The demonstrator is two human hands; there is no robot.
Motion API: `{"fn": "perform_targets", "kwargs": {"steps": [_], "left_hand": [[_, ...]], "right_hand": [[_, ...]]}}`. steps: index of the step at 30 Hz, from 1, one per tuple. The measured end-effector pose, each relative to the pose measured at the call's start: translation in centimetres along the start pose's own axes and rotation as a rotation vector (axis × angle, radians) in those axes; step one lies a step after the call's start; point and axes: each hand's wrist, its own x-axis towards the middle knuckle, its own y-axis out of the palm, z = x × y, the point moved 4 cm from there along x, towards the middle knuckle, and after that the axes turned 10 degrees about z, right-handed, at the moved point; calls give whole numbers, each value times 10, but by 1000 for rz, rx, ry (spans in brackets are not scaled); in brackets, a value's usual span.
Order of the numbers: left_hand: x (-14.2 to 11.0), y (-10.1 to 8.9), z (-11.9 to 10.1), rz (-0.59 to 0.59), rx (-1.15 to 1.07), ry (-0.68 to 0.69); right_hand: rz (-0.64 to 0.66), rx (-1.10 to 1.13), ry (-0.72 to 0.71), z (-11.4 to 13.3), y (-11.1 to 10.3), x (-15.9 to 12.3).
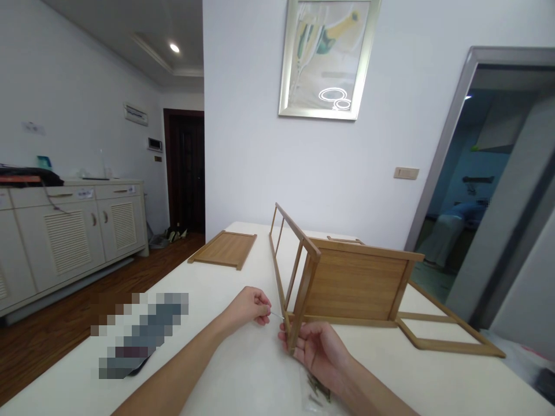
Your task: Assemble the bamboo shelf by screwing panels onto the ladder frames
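White bench [243, 370]: carries all the wooden pieces; its pale, smooth-looking top probably gives the wood little to brace against, so a sideways push could make a piece skid.
Upright panel [355, 283]: stands on edge right of centre, meeting the slatted frame at a corner; if that joint is loose, the panel could sag or tip.
Slatted frame [304, 292]: stands at the panel's left side, slanting away towards the wall; uneven pressure at its near end could twist it out of square.
Flat frame [459, 346]: lies to the right, close to the upright panel's foot; a swing of the assembly could knock it.
Flat panel [223, 248]: lies at the far left, well apart, so at little risk.
Right hand [323, 349]: its grip is curled round the near lower end of the slatted frame; easing off too soon could let the corner shift.
Left hand [249, 306]: its grip is pinched on a thin rod; a slip could jab the right fingers just beside.
Clear bag [310, 398]: lies under the right forearm with small fasteners [318, 388]; a dragging wrist could scatter them.
Thin rod [276, 314]: points at the slatted frame; whether its tip is seated cannot be told, and a poor angle could scratch the wood.
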Motion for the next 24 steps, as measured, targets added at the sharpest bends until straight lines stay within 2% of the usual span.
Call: {"fn": "perform_targets", "kwargs": {"steps": [24], "left_hand": [[-1, -5, 1, -29, 40, -49]], "right_hand": [[15, -18, -28, 5, 6, -4]]}}
